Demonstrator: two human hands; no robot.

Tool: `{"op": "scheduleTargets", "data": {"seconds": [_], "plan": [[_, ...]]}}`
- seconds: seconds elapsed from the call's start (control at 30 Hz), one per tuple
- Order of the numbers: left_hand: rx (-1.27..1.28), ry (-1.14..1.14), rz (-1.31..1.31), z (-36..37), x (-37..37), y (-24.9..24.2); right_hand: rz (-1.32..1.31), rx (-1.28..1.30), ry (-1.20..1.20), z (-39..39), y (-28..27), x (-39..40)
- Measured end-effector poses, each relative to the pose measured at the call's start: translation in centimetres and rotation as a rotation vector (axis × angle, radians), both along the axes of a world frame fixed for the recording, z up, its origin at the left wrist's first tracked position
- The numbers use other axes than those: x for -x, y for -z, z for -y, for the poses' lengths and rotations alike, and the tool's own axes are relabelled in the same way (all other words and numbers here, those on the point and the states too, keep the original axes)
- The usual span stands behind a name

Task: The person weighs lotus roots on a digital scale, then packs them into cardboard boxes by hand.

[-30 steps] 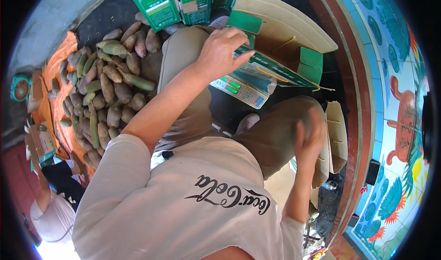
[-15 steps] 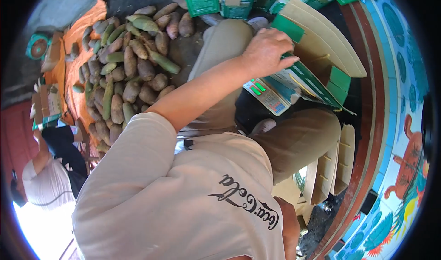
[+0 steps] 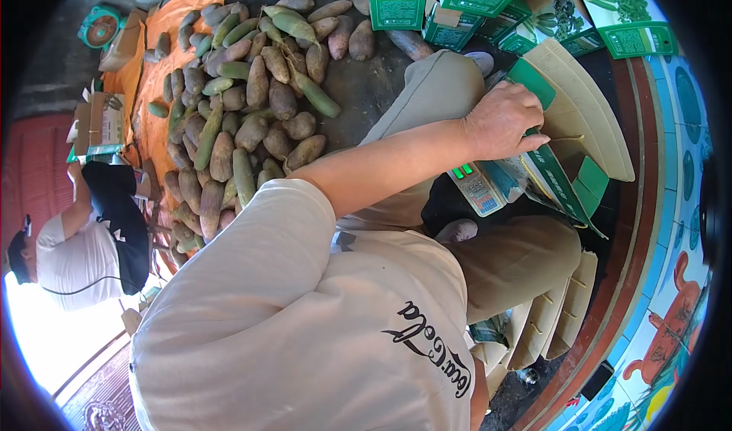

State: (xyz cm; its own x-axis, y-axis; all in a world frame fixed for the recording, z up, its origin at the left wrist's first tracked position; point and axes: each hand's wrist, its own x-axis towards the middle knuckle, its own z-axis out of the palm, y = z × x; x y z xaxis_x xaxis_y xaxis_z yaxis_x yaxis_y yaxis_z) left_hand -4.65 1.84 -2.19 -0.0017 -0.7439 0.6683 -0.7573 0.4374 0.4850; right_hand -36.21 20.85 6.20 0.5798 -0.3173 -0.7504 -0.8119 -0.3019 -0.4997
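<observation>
My left hand (image 3: 509,120) reaches across my lap to an open green-and-brown carton (image 3: 560,179). Its fingers and thumb are closed over the carton's near upper edge. Partly under the carton sits a digital scale (image 3: 480,191) with lit green digits and a keypad. The carton's raised brown flap (image 3: 587,103) leans out beyond my hand. What lies inside is mostly hidden, though some clear and bluish plastic shows at the near side. Of my right arm only a strip of skin beside the shirt can be seen; the right hand is out of view.
A large heap of brown and green gourd-like vegetables (image 3: 259,103) lies on the floor and an orange sheet (image 3: 133,88). Green printed cartons (image 3: 396,0) stand beyond my knees. Brown cardboard dividers (image 3: 560,309) are by my other leg. Another person (image 3: 84,248) is at the far left.
The view has shifted, so the scene sits farther right and lower. My left hand stays on the carton's edge. The other person's head now shows.
</observation>
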Motion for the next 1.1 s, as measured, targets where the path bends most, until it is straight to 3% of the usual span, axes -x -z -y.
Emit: {"op": "scheduleTargets", "data": {"seconds": [0.43, 0.63, 0.67, 0.77, 0.83, 0.9, 0.93, 1.1], "plan": [[0.044, 0.029, 0.007, 0.7, -0.7, 0.2, 0.115, 0.042, 0.136, -2.4, -2.0, 1.0], [0.017, 0.077, 0.024, 0.8, -0.5, -0.1, 0.101, 0.081, 0.352, -4.0, -1.8, 1.4], [-0.014, 0.082, 0.028, 0.6, -0.4, -0.4, 0.193, 0.077, 0.401, -4.2, -1.5, 2.0], [-0.078, 0.099, -0.001, 0.5, -0.5, -0.5, 0.297, -0.005, 0.715, -3.9, -0.1, 4.5], [-0.099, 0.099, 0.011, 0.5, -0.5, -0.4, 0.206, 0.128, 0.941, -4.5, 2.6, 7.6], [-0.11, 0.105, 0.01, 0.5, -0.4, -0.5, -0.224, 0.464, 1.0, -6.1, 5.8, 10.5], [-0.112, 0.112, 0.003, 0.5, -0.5, -0.4, -0.474, 0.591, 0.804, -6.8, 6.9, 11.7], [-0.106, 0.101, 0.009, 0.5, -0.3, -0.6, -0.805, 0.219, 0.778, -13.0, 13.1, 16.9]]}}
